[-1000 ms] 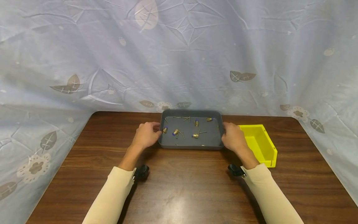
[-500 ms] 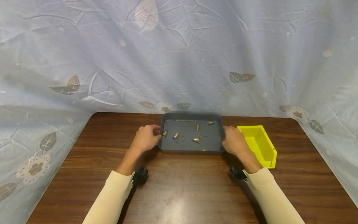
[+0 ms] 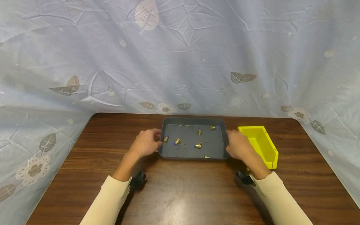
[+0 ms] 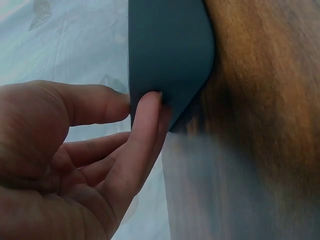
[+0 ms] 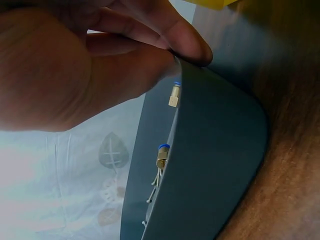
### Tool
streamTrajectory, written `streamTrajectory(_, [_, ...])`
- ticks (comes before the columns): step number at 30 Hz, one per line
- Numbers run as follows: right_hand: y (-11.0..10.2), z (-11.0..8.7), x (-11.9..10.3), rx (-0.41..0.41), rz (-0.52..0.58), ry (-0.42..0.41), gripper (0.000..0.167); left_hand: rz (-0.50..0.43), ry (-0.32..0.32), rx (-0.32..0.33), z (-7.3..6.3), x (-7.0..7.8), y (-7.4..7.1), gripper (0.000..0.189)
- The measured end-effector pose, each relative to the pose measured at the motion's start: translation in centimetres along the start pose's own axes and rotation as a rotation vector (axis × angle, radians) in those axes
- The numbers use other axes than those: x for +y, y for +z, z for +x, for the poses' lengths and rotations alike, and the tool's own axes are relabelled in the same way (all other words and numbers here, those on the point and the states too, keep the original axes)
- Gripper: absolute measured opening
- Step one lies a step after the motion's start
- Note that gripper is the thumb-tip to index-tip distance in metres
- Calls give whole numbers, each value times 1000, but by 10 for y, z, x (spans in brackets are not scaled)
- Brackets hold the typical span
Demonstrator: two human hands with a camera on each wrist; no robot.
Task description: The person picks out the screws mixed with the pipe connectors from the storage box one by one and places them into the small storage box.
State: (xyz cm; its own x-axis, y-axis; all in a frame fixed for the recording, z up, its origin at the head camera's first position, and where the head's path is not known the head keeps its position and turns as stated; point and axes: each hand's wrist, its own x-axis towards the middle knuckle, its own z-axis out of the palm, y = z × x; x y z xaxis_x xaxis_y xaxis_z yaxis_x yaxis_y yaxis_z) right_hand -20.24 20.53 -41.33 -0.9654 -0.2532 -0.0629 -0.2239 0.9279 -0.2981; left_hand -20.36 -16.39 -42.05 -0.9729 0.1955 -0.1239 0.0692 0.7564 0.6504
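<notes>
A shallow dark grey tray [image 3: 194,158] lies on the table between both hands. My left hand [image 3: 146,142] holds its left end; in the left wrist view the thumb meets the rim while a finger lies against the outer wall [image 4: 170,50]. My right hand [image 3: 238,144] pinches the right end, thumb inside the rim and fingers outside, as the right wrist view of the tray [image 5: 215,140] shows. Scattered inside are several brass fittings [image 3: 198,146] with blue rings, and several thin screws or nails [image 3: 206,142], too small to tell which.
A yellow open-front bin [image 3: 269,145] stands right of the tray, close behind the right hand and forearm. The brown wooden table [image 3: 180,187] extends toward the person. A patterned pale cloth [image 3: 180,62] hangs along the table's back and sides.
The tray has slid toward the person, away from the back cloth, with both hands holding its ends. The fittings moved along with it; the yellow bin stayed put.
</notes>
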Motion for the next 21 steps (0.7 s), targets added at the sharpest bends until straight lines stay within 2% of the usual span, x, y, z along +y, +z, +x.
streamTrajectory(11, [-6,-24,-4,-44,54,-10,56,14,44,-41,-19,3,1,59])
streamTrajectory(21, [-6,-44,-2,-20,35,-47,54,-4,10,-95,-33,7,5,66])
